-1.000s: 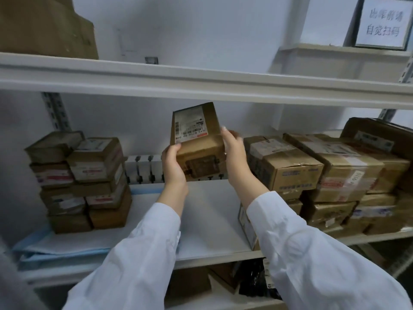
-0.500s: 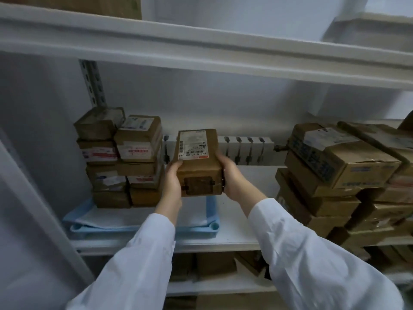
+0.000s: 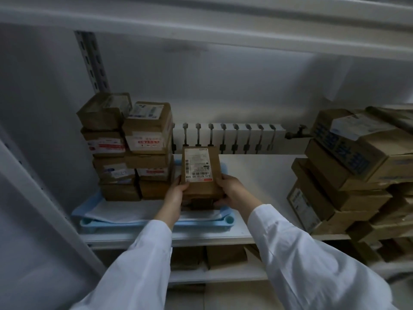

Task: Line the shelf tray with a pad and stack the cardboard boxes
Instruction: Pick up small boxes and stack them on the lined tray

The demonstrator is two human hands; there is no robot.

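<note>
Head view. Hidden or unclear, as we log it: the right-hand pile (image 3: 348, 171) of larger cardboard boxes is cut off by the frame edge. The boxes on the lower shelf (image 3: 225, 256) are dim and partly covered by the white sleeves (image 3: 312, 253). The underside of the held box (image 3: 201, 173) is out of sight, so we cannot tell whether it rests on the pad or sits just above it. Most label print is too blurred to read.

Setting: a white metal shelf (image 3: 257, 175) against a pale wall, an upper shelf (image 3: 201, 25) overhead, a slotted upright (image 3: 92, 61) at back left and a white ribbed radiator (image 3: 228, 135) along the back. A blue tray (image 3: 156, 223) lies at the shelf's left end, lined with a pale pad (image 3: 125, 211) that laps over the rim. Two stacks of small boxes (image 3: 134, 151) stand side by side on the pad at the tray's back left.

Task item: the held box is brown cardboard, its long side running away from us, and it has a white barcode label on top with a red strip at the near edge. It sits over the tray's right part, just beside the stacks. The left hand (image 3: 176, 193) grips its near left corner and the right hand (image 3: 232, 191) its near right corner, with fingers curled round the sides.
</note>
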